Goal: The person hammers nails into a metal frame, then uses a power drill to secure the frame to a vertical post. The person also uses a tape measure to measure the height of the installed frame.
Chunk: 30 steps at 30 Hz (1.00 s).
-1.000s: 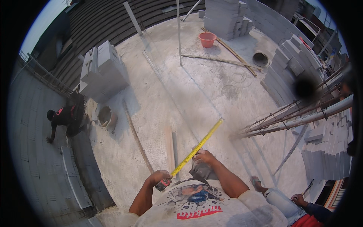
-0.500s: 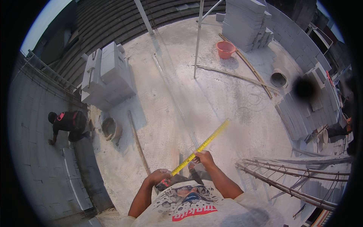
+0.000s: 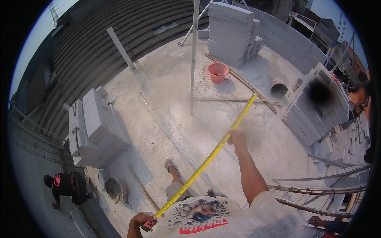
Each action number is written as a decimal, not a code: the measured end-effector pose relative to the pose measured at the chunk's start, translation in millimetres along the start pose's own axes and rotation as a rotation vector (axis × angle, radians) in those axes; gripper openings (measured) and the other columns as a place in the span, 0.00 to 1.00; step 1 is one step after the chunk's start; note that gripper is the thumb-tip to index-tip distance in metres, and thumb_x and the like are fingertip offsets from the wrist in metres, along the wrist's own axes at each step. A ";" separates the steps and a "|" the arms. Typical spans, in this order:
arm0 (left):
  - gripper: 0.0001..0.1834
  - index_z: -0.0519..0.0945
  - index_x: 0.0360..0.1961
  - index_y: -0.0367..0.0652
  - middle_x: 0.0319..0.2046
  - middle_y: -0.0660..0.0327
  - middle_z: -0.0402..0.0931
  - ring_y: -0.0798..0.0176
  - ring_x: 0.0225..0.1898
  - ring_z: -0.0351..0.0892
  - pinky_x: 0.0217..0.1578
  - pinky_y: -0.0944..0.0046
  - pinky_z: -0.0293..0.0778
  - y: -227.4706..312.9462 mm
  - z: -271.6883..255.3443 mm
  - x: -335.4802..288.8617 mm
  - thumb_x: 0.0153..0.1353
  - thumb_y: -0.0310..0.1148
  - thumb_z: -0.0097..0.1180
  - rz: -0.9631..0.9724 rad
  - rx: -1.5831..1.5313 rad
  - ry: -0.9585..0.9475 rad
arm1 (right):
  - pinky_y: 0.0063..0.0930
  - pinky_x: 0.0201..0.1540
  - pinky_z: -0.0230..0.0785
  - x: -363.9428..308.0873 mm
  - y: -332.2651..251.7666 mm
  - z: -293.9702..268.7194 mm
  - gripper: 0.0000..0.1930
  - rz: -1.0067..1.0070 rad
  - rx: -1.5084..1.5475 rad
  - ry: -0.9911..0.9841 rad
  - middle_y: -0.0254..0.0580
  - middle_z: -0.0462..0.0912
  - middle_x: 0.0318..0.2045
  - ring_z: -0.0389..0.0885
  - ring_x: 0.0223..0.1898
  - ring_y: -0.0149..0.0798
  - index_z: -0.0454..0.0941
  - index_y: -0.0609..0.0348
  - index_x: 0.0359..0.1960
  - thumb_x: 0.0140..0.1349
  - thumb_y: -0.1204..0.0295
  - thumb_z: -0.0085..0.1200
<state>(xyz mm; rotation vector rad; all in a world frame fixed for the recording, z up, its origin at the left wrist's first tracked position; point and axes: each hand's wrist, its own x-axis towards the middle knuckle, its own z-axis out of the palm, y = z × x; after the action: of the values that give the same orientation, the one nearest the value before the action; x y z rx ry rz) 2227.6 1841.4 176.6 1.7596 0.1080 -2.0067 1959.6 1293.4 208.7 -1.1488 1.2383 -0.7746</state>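
Note:
A yellow tape measure blade runs drawn out on a slant across my front, from low left to upper right. Its red and black case sits at my left hand, whose fingers are closed around it by my waist. Farther out, my right hand pinches the blade partway along, with my arm stretched forward. The free end of the blade sticks out beyond that hand, above the concrete floor. One of my sandalled feet shows to the left of the blade.
Stacks of grey blocks stand at left, at the back and at right. A pink basin, a mortar bucket and a thin upright post stand on the floor. A co-worker crouches at left. Rebar lies at right.
More blade is drawn out. My right hand has moved forward and right along with it, my left hand down and left with the case. One foot has come into sight.

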 end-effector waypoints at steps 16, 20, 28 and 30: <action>0.13 0.83 0.29 0.42 0.24 0.64 0.81 0.70 0.23 0.76 0.25 0.66 0.72 289.6 -388.0 -81.7 0.51 0.38 0.72 -0.089 0.153 0.449 | 0.26 0.23 0.70 190.8 -72.6 400.0 0.18 0.220 0.016 -0.325 0.40 0.77 0.20 0.77 0.19 0.32 0.77 0.64 0.30 0.65 0.58 0.52; 0.13 0.84 0.31 0.42 0.25 0.64 0.82 0.70 0.23 0.76 0.26 0.65 0.73 333.5 -428.6 -49.7 0.52 0.39 0.70 -0.173 0.203 0.377 | 0.25 0.20 0.67 268.2 -78.0 460.3 0.17 0.350 0.057 -0.388 0.39 0.77 0.19 0.74 0.18 0.31 0.77 0.64 0.29 0.66 0.60 0.51; 0.14 0.83 0.33 0.38 0.26 0.62 0.82 0.69 0.23 0.77 0.26 0.66 0.73 536.9 -478.5 10.6 0.56 0.39 0.66 -0.086 0.190 0.299 | 0.23 0.19 0.66 487.4 -133.0 553.6 0.15 0.365 0.072 -0.368 0.38 0.76 0.19 0.74 0.17 0.30 0.77 0.63 0.27 0.63 0.62 0.55; 0.13 0.83 0.32 0.37 0.25 0.62 0.82 0.69 0.23 0.77 0.26 0.67 0.73 595.4 -459.7 22.3 0.56 0.38 0.66 0.006 0.125 0.311 | 0.23 0.19 0.66 547.3 -162.4 564.3 0.15 0.290 0.017 -0.302 0.38 0.76 0.19 0.74 0.17 0.30 0.77 0.63 0.28 0.63 0.63 0.53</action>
<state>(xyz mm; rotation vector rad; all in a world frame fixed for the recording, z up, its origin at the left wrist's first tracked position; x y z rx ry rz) 2880.6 1469.7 218.0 2.1382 0.0778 -1.7553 2641.1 872.1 160.0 -1.0009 1.1078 -0.3776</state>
